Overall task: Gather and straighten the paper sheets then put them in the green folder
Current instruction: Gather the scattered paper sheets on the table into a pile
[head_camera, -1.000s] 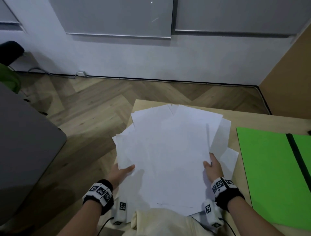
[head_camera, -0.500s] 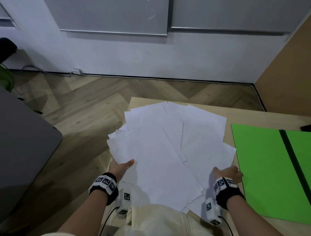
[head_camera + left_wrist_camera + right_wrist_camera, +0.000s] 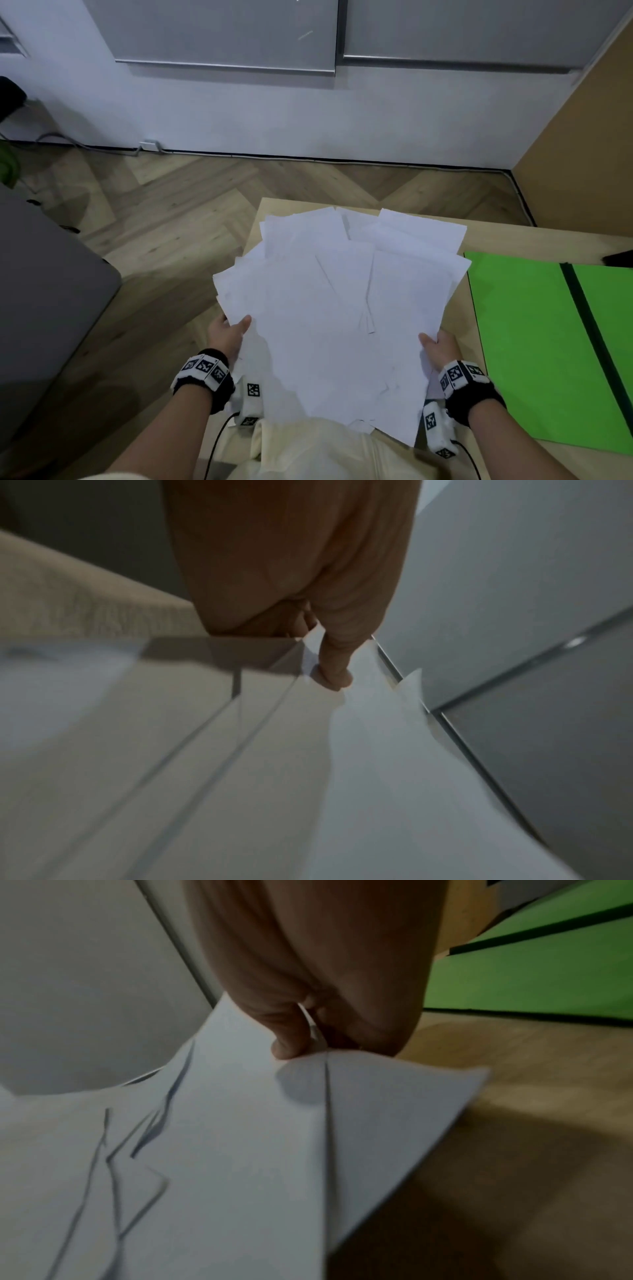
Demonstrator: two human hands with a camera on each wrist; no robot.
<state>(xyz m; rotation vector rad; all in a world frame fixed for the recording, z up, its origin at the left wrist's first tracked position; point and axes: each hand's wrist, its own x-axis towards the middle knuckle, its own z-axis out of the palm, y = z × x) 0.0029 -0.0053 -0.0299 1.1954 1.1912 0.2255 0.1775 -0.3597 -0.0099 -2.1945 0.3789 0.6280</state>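
Several white paper sheets (image 3: 335, 308) are fanned out, uneven, over the left part of the wooden table (image 3: 534, 240). My left hand (image 3: 229, 330) pinches the stack's left edge, thumb on top, fingers hidden beneath. My right hand (image 3: 436, 346) pinches the right edge the same way. In the left wrist view the thumb presses on the sheets (image 3: 359, 750). In the right wrist view thumb and fingers clamp the sheets (image 3: 240, 1137) above the table. The green folder (image 3: 534, 342) lies flat and open to the right, also seen as a green folder (image 3: 531, 972) past my right hand.
The table's left edge drops to a herringbone wood floor (image 3: 154, 222). A grey surface (image 3: 41, 291) stands at the left. A dark object (image 3: 620, 258) sits at the folder's far corner. A tan panel (image 3: 589, 137) rises at the right.
My right hand came back from near the folder's edge and took hold of the stack's right side. The sheets were drawn closer together and lifted at the near end.
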